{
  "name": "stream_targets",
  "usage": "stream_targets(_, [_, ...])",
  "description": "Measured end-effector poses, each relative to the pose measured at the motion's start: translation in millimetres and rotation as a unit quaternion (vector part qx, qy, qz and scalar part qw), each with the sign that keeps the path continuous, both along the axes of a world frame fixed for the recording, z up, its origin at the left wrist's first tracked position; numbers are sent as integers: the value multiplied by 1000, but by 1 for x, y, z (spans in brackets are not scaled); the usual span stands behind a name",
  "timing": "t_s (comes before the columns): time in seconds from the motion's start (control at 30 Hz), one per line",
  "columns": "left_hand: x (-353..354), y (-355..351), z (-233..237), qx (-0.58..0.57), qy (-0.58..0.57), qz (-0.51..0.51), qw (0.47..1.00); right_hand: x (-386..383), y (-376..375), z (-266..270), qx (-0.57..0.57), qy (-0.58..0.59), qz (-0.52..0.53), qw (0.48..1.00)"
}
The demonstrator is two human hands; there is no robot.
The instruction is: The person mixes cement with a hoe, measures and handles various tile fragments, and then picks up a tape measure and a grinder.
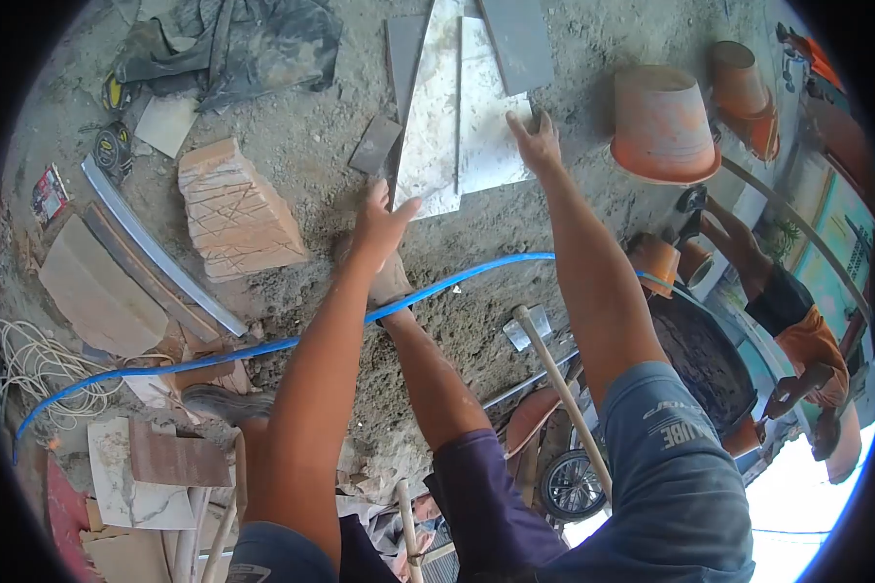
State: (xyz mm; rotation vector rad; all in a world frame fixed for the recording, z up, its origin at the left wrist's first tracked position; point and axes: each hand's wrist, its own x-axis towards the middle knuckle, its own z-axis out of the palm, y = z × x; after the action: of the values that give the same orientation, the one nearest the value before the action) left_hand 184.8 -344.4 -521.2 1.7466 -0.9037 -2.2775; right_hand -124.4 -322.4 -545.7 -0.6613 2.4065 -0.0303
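My left hand [381,225] is at the lower left edge of a long white, dirt-marked tile [433,126], its thumb and fingers apart. Up and to the right, my right hand [535,142] has its fingers spread at the right edge of a second white tile [491,136], touching it near the corner. The two white tiles lie side by side, with grey tiles [517,44] behind them. A small dark tile piece [375,145] lies just left of the long tile. Whether either hand grips a tile firmly is hard to tell.
A blue hose [292,342] crosses over the ground below my hands. Left are a scored stone block [235,209] and a metal strip [160,248]. Upturned buckets [663,121] stand at right. Another person [812,335] is beside a dark mortar tub [700,364].
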Motion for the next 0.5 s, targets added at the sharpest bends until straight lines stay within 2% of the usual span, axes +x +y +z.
stream_targets(0.03, [-21,4,-7,8,-5,-6,1000,6,0,-6,-18,29,0,999])
stream_targets(0.1, [-53,7,-10,-115,-193,-67,972,19,-3,-7,-31,55,-5,998])
stream_targets(0.13, [-58,9,-9,-113,-196,-75,971,29,-3,0,-34,49,-9,998])
stream_targets(0.2, [-67,3,-6,36,-63,94,993,44,1,2,-40,28,-15,999])
stream_targets(0.27, [-75,0,-6,50,-71,72,994,50,6,4,-28,-73,-9,997])
stream_targets(0.33, [-81,8,-30,3,-153,-43,987,61,8,9,-23,-75,10,997])
stream_targets(0.37, [-79,11,-49,15,-161,-71,984,66,8,10,-14,-74,31,997])
stream_targets(0.4, [-84,4,-42,12,-162,-70,984,71,8,6,-17,-75,32,997])
stream_targets(0.47, [-93,-11,-18,37,-200,-67,977,81,12,-3,-104,-1,22,994])
stream_targets(0.5, [-94,-8,-25,36,-202,-66,976,86,9,-2,-76,-3,1,997])
